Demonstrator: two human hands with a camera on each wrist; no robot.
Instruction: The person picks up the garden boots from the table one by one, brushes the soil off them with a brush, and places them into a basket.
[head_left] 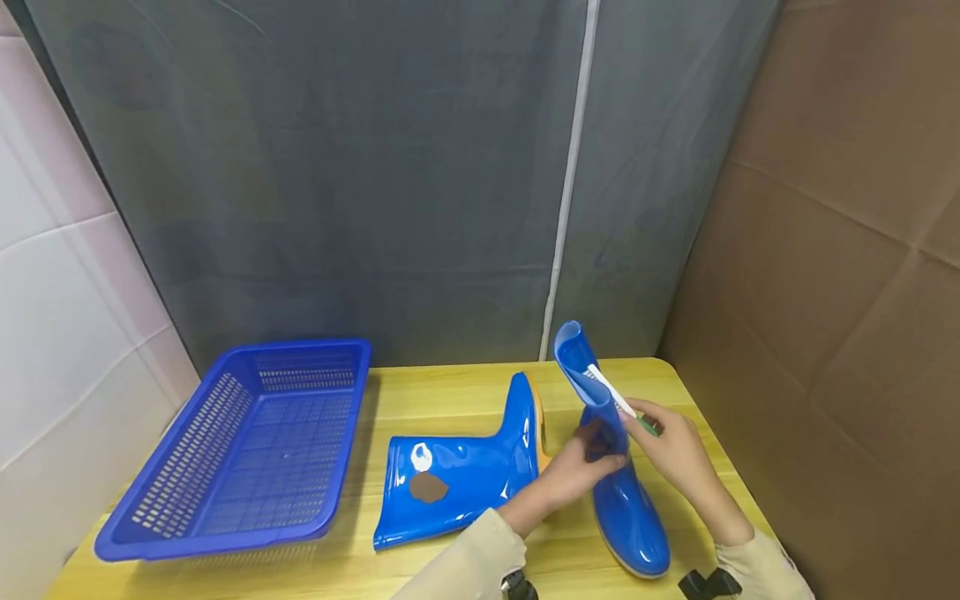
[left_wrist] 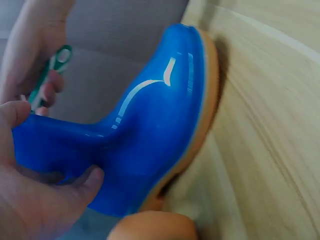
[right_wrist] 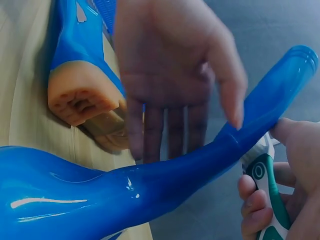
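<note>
A glossy blue rain boot [head_left: 630,517] with an orange sole stands toe toward me at the table's right. My left hand [head_left: 573,475] grips its shaft, thumb on the near side and fingers partly hidden behind it. In my right hand [head_left: 675,446] is a brush [right_wrist: 270,195] with a green and white handle. Its white bristled head reaches into the boot's bent-open top, and the right thumb lies near that rim. Beside the left forearm, the other blue boot [head_left: 472,467] lies on its side, with a brown patch [head_left: 428,487] on its shaft.
A blue plastic basket [head_left: 345,467] with slotted walls stands at the left of the wooden table [head_left: 442,400]. A grey curtain [head_left: 360,183] hangs behind the table, a brown cloth wall [head_left: 825,317] rises at the right and a white one [head_left: 67,275] at the left.
</note>
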